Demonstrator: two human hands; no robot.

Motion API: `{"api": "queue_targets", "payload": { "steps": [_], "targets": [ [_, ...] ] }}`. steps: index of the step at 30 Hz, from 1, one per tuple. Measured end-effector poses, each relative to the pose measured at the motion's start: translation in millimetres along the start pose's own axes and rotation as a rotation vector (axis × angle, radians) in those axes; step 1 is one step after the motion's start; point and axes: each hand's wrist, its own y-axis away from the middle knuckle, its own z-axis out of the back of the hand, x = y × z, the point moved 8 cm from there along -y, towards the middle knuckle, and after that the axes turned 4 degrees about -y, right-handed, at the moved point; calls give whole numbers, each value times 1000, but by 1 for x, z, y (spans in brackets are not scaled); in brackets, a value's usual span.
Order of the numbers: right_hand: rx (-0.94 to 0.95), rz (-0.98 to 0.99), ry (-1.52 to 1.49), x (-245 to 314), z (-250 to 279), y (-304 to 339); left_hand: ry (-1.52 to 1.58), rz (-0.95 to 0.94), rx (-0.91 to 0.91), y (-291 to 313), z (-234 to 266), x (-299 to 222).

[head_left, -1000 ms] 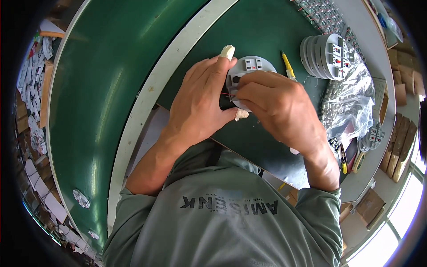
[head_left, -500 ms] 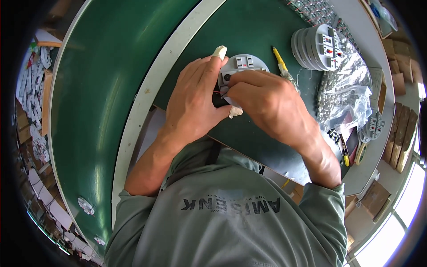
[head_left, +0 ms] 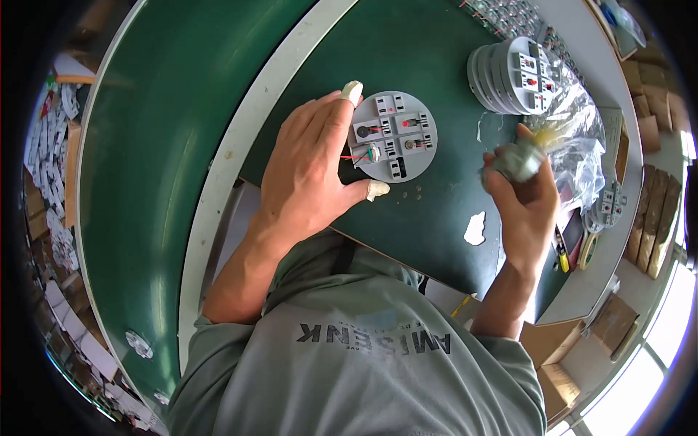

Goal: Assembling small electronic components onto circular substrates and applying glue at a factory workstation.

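Observation:
A round light-grey plastic disc [head_left: 403, 166] lies on the green table, fitted with small blocks, switches and a motor-like part. Thin red wires run from its left side toward my left hand [head_left: 309, 160]. That hand spans the disc's left edge, index finger and thumb at its rim, both tips wearing pale finger covers; its other fingers are partly hidden. Off to the right, my right hand [head_left: 527, 207] is raised above the table, its fingers closed around a yellow tool with a grey-green wrapped handle [head_left: 518, 161]. Motion blurs the tool, so its exact kind is unclear.
A stack of similar grey discs [head_left: 502, 76] stands at the back right. Beside it lie clear plastic bags [head_left: 578, 171] and a yellow-handled hand tool [head_left: 562, 258]. A white patch [head_left: 475, 229] shows near the table's front. Left runs a green belt-like surface [head_left: 167, 182] with a pale rail.
My right hand has left the disc, moved right and taken up the yellow tool from the table. The disc's parts are uncovered. My left hand has shifted slightly left, still at the rim.

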Motion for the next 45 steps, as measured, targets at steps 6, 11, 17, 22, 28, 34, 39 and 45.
{"api": "queue_targets", "payload": {
  "steps": [6,11,17,22,28,34,39,45],
  "targets": [
    [212,305,0,25,-82,7,-6,-5,2,-1,-1,4],
    [363,552,409,29,-141,14,-3,11,-28,-2,2,5],
    [319,617,451,21,-147,23,49,-37,-149,1,9,4],
    [95,470,71,17,-93,17,46,-30,-103,1,9,3],
    [91,281,182,17,-77,-2,-6,-18,-102,2,7,3],
    [124,547,521,21,-103,11,-2,-22,-44,-3,4,3],
    [75,586,481,18,-104,12,-13,-23,-55,2,5,1],
    [111,296,-5,-1,-77,-9,-26,-48,-37,4,5,-4]
  ]
}}
